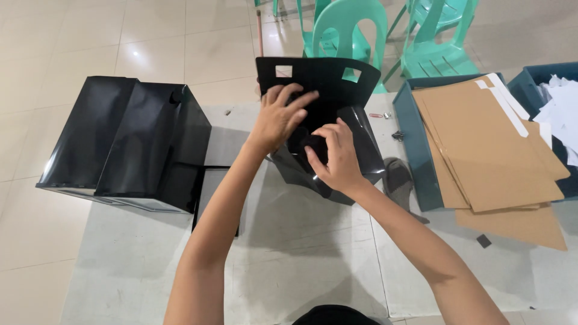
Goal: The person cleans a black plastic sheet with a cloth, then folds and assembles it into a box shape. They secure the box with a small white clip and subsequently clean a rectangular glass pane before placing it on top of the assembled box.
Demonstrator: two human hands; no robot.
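black glossy card, cut and creased, forms the half-made box (328,120) standing on the grey table (301,253) in front of the person, its tall back panel upright with 2 small square cut-outs near the top edge.

left hand (280,117): fingers spread flat against the back panel, pressing it steady; not pinching. right hand (337,157): fingers curled together, thumb and fingertips nipping a folded flap low on the box front. whether that flap is fully seated cannot be told; the hand hides it.

judged good practice for this fold:
1. keep the left palm flat so the panel does not bow.
2. work the flap along its crease; glossy card marks easily if bent off-line.
3. hold the box square to the table while pressing.

surroundings:
- 2 finished black boxes (129,144) lie on their sides to the left, near but apart from the work.
- a flat black sheet (211,186) lies between them and the box.
- a teal bin (421,150) holding brown card sheets (487,138) stands just right; a second bin with white paper (560,114) beyond it.
- small metal clips (385,115) lie behind the box.
- green plastic chairs (349,30) stand past the table.

the teal bin's near wall crowds the right elbow's side.
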